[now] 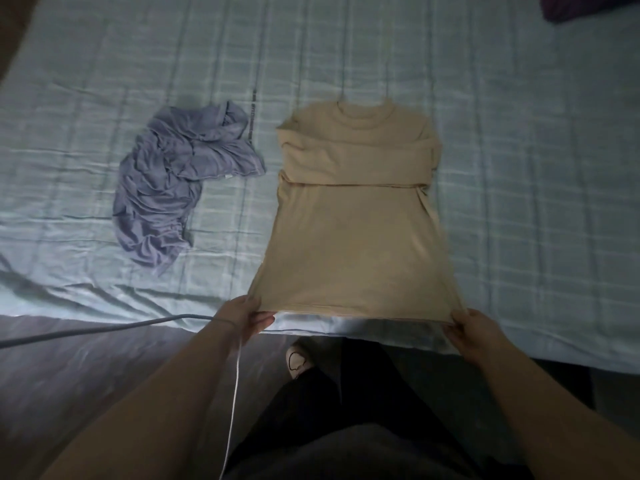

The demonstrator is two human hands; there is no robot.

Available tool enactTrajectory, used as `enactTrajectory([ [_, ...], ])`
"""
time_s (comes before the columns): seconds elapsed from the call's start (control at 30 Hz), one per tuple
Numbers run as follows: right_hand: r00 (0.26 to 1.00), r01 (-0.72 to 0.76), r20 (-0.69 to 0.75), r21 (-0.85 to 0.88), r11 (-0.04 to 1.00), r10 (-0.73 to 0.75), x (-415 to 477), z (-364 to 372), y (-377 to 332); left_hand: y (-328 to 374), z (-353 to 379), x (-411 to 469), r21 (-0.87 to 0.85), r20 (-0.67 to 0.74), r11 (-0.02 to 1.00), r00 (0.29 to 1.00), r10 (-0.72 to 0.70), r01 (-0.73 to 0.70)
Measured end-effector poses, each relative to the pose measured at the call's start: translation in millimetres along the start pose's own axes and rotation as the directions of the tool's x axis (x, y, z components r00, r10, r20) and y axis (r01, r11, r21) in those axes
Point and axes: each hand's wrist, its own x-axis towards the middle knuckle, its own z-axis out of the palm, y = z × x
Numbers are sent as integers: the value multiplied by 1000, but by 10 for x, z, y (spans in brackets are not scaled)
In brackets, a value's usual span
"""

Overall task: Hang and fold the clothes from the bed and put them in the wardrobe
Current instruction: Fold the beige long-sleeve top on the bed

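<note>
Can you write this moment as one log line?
step: folding beige top on bed | left grip: pinches hem corner | right grip: pinches other hem corner | sleeves: folded across chest | blue garment: crumpled alongside

Dim, soft focus, dark corners, wide-angle bowing.

Ahead of the left hand (247, 315) and the right hand (474, 329), the beige top (353, 237) lies flat on the bed (519, 168). Open bed stretches right of the right hand, and also between the top and a crumpled blue garment (166, 188) beyond the left hand. A cable (104, 329) crosses the left wrist.
</note>
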Motion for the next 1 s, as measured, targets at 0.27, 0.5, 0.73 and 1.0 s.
enactTrajectory([
  [0.27, 998, -58, -11, -100, 993, 57, -425, -434, 369, -230, -325, -583, 87, -1, 983, 987, -161, 160],
  [0.5, 993, 91, 82, -46, 995, -88, -575, -276, -193, 285, -60, -558, 99, 25, 995, 1000, -11, 8],
  [0.73, 973, 160, 153, 84, 984, -171, -497, 86, -1183, 1139, 405, -370, 133, 60, 966, 975, 216, -222],
  [1.0, 954, 183, 210, 161, 970, -214, 28, 682, -2266, 1979, 1115, 82, -94, 18, 966, 970, 244, -241],
])
